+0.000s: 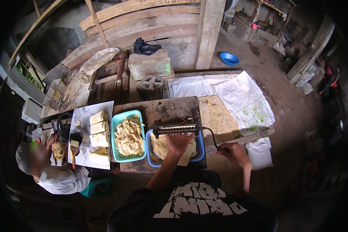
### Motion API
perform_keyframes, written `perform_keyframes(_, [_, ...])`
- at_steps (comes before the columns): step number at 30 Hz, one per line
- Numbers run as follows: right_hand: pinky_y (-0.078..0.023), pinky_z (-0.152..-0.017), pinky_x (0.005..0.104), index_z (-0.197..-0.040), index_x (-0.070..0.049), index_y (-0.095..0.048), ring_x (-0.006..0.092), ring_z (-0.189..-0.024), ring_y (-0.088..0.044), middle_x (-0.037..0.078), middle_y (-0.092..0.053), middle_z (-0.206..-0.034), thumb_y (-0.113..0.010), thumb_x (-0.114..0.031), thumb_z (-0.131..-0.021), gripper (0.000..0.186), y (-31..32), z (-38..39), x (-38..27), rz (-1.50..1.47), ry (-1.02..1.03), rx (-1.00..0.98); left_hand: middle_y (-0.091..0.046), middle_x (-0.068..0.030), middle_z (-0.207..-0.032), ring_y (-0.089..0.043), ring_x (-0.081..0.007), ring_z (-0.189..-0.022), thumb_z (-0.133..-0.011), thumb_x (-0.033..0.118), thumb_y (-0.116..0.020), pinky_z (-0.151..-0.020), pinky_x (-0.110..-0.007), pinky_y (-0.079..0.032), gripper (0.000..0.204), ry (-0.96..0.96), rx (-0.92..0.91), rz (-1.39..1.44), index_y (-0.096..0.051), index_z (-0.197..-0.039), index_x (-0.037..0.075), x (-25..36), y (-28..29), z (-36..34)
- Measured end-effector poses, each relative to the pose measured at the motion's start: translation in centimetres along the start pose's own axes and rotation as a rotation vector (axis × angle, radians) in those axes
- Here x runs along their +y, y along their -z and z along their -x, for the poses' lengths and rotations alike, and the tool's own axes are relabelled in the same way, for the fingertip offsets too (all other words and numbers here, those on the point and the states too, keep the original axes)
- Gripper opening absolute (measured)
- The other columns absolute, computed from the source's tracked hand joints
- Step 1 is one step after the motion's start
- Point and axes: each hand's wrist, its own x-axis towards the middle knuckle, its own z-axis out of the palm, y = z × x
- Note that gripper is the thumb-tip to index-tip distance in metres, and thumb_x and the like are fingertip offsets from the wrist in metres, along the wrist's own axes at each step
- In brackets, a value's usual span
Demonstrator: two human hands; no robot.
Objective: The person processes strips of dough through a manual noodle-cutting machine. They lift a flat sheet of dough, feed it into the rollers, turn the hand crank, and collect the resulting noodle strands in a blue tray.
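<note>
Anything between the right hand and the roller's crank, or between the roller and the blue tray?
Right hand to crank: nothing visible; it's already on it. Roller to blue tray: the left hand is at the roller's near side, above the tray.

On my feed, a black vignette rings the round fisheye view, deepest in the corners. The planks (143, 17) at the top and the concrete post (311, 50) at right bend or lean near the rim. I get the brightest tones mid-frame, where the white plastic sheet (245, 102) and the white board (79, 101) look nearly washed out. The floor (294, 166) at lower right sinks into shadow, and the black shirt (143, 208) merges with the gloom. A smeary blur masks part of the co-worker (65, 179); I can't tell the main light's source.
</note>
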Motion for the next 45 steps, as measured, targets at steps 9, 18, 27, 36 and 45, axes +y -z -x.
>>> perform_keyframes(9, [-0.044,-0.064,0.0345,-0.082,-0.007,-0.066,0.0275,-0.067,-0.060,0.012,-0.063,-0.075,-0.066,-0.017,-0.072,0.014,2.8,-0.6,-2.2,0.149,0.147,0.132,-0.058,0.0015,-0.105,-0.050,-0.0176,-0.101,-0.077,0.048,-0.047,-0.090,-0.039,-0.034,0.040,-0.098,0.043,0.036,-0.057,-0.103,0.019,-1.0,1.4,-1.7])
perform_keyframes(18, [-0.030,-0.072,0.0346,-0.077,-0.007,-0.062,0.0236,-0.079,-0.048,0.007,-0.057,-0.075,-0.053,-0.022,-0.081,0.017,4.0,-11.7,-1.5,0.253,0.455,0.585,-0.059,0.0001,-0.104,-0.055,-0.0183,-0.095,-0.085,0.039,-0.042,-0.086,-0.039,-0.041,0.031,-0.253,0.158,-0.044,-0.056,-0.102,0.017,-1.1,1.2,-3.1])
perform_keyframes(27, [-0.035,-0.074,0.0346,-0.088,-0.010,-0.060,0.0239,-0.081,-0.053,0.006,-0.058,-0.082,-0.053,-0.006,-0.080,0.012,-6.0,-10.9,3.0,0.021,0.228,0.660,-0.053,-0.0053,-0.115,-0.051,-0.0264,-0.104,-0.088,0.049,-0.031,-0.089,-0.040,-0.041,0.049,-0.157,0.458,-0.278,-0.047,-0.116,0.013,0.6,3.7,0.6])
perform_keyframes(36, [-0.041,-0.071,0.0364,-0.090,-0.004,-0.058,0.0280,-0.082,-0.055,0.011,-0.057,-0.083,-0.054,-0.006,-0.078,0.013,-14.3,-6.9,-10.4,-0.103,0.435,0.416,-0.046,-0.0075,-0.050,-0.042,-0.0148,-0.043,-0.084,0.028,-0.050,-0.042,-0.031,-0.033,0.027,-0.374,0.560,-1.536,-0.052,-0.078,0.001,12.3,5.0,8.6])
perform_keyframes(45, [-0.040,-0.076,0.0364,-0.098,-0.006,-0.058,0.0291,-0.085,-0.053,0.011,-0.056,-0.090,-0.052,-0.015,-0.081,0.021,-27.2,-10.2,-22.9,-0.053,0.511,0.034,-0.055,-0.0202,-0.064,-0.055,-0.0384,-0.062,-0.082,0.029,-0.052,-0.054,-0.045,-0.043,0.028,-0.398,0.441,-2.178,-0.049,-0.077,0.002,31.5,4.2,13.4])
